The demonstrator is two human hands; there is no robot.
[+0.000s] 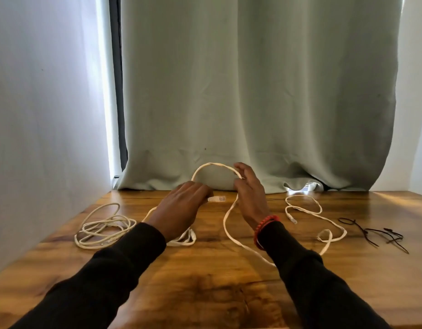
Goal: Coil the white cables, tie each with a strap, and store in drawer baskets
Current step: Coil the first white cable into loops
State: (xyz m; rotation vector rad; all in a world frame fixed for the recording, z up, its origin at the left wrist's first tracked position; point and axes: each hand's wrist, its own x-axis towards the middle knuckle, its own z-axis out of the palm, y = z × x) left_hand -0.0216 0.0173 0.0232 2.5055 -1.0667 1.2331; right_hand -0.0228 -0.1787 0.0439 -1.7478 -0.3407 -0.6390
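A flat white cable (229,224) arcs up between my hands and trails right across the wooden table (205,281). My left hand (181,210) grips the cable near its clear plug end (217,199). My right hand (249,193) holds the raised loop at its top right, fingers curled round the cable. The cable's far part (304,207) snakes right to another plug. A second, round white cable (103,227) lies loosely coiled at the left. Flat white cable loops (183,239) show under my left wrist. Several dark straps (376,233) lie at the right.
A pale curtain (252,91) hangs along the table's back edge, its hem bunched on the wood. A white wall (39,115) borders the left side. A small white object (307,187) peeks from under the curtain at the back right.
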